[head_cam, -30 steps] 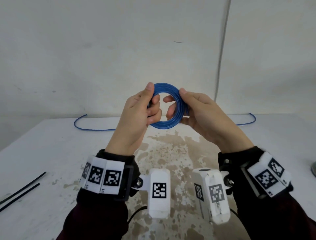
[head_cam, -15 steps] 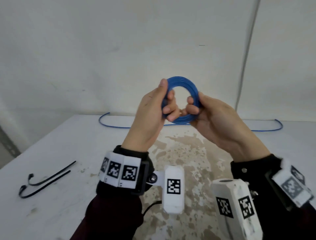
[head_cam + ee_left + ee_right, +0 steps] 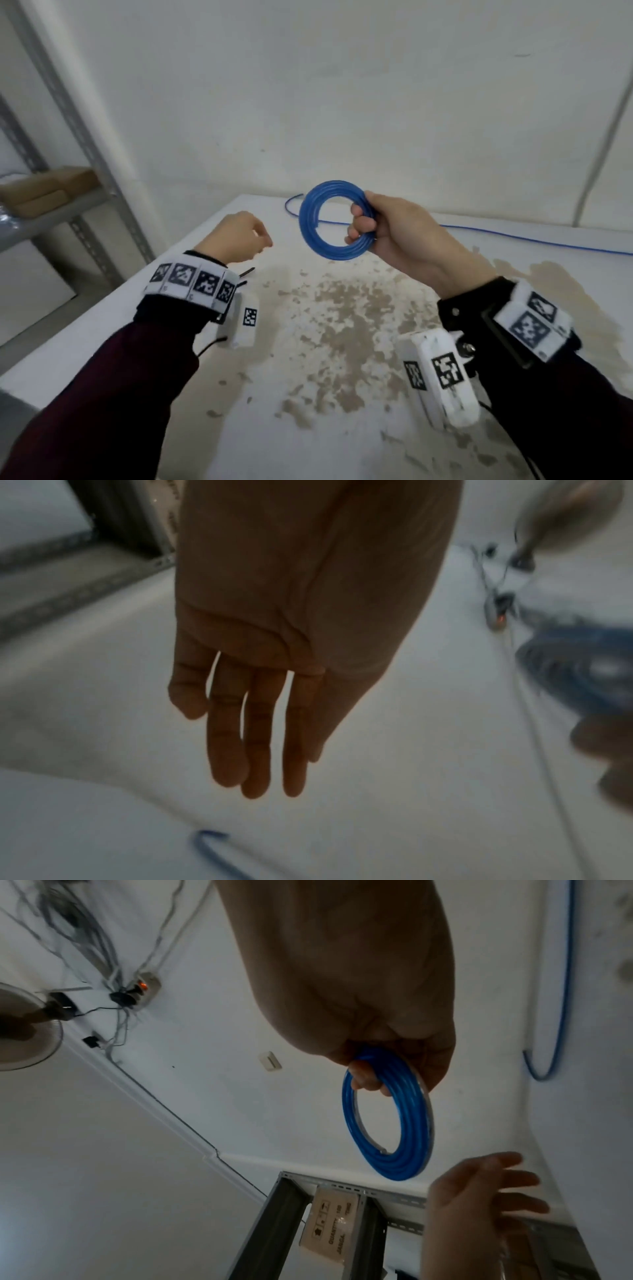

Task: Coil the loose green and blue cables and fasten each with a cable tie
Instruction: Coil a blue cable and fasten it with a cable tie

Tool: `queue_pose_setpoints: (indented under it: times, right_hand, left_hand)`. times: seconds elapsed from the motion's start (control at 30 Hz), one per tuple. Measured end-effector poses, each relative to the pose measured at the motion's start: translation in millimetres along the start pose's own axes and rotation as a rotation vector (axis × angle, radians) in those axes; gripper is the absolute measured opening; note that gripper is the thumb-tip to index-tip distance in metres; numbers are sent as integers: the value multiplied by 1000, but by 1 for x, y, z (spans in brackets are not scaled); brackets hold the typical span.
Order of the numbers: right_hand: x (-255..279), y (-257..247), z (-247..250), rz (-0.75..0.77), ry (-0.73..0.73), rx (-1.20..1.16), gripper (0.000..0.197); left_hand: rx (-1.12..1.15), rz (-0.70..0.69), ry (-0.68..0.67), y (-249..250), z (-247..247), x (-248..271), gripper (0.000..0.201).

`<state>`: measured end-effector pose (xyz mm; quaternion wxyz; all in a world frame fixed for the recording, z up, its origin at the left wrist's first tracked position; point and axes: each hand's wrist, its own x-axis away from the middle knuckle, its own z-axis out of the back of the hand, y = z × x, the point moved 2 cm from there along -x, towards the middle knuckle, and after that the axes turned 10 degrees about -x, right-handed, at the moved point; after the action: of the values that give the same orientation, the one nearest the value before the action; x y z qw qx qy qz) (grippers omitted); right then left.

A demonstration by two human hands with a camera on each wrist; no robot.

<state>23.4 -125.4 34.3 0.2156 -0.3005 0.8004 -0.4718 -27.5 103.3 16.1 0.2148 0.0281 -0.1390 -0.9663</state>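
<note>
My right hand (image 3: 364, 214) holds a coiled blue cable (image 3: 308, 222) upright in the air above the table, fingers through the ring and thumb on its outer edge. The right wrist view shows the same grip (image 3: 397, 1074) on the coil (image 3: 416, 1123). My left hand (image 3: 246, 233) is off the coil, lower and to the left, holding nothing; its fingers are straight in the left wrist view (image 3: 260, 750). A black cable tie tip (image 3: 247, 271) shows just under my left wrist. No green cable is in view.
A loose blue cable (image 3: 513, 236) runs along the back of the white, stained table (image 3: 342, 428) by the wall. A metal shelf (image 3: 85, 205) with cardboard boxes (image 3: 51, 192) stands to the table's left.
My left hand has let go of the blue coil and dropped to the left. The right hand now holds the coil alone. The head view has swung left, and the shelf has come into sight.
</note>
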Motion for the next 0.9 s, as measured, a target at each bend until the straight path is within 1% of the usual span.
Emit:
queue_pose_setpoints:
  times: [0.07, 0.17, 0.27, 0.37, 0.43, 0.5, 0.57, 0.63, 0.7, 0.73, 0.77, 0.83, 0.9]
  right_hand:
    - [-7, 9, -16, -25, -22, -9, 37]
    - [-13, 19, -29, -40, -48, -9, 37]
    - [-17, 25, -33, -56, -51, -19, 38]
    - [-19, 29, -30, -75, -37, -14, 37]
    - [-19, 29, -28, -82, -35, -11, 37]
    - [-20, 29, -25, -80, -31, -19, 36]
    - [-20, 27, -23, -76, -27, -26, 36]
    - [-20, 25, -22, -72, -32, -24, 36]
    - [-19, 23, -20, -66, -40, -21, 35]
    - [-19, 21, -19, -60, -44, -20, 35]
    - [-19, 19, -17, -50, -48, -15, 35]
    - [-18, 13, -12, -29, -49, 0, 35]
    - [-15, 5, -5, -4, -45, 22, 35]
  left_hand:
    - [-202, 108, -46, -29, -10, -15, 14]
    - [-377, 182, -107, -55, -31, -33, 19]
    - [-410, 177, -96, -63, -46, -46, 14]
    - [-452, 134, -58, -61, -55, -55, 9]
    - [-488, 105, -30, -59, -57, -58, 2]
    - [-517, 93, 8, -58, -58, -62, 11]
    - [-526, 112, 17, -56, -56, -65, 21]
    - [-526, 135, 25, -52, -51, -67, 18]
    - [-502, 137, 48, -47, -40, -68, 7]
    - [-465, 123, 81, -43, -33, -69, 6]
    - [-411, 98, 122, -38, -24, -71, 10]
    - [-221, 28, 218, -22, 0, -69, 14]
    - [33, -66, 320, 2, 24, -60, 11]
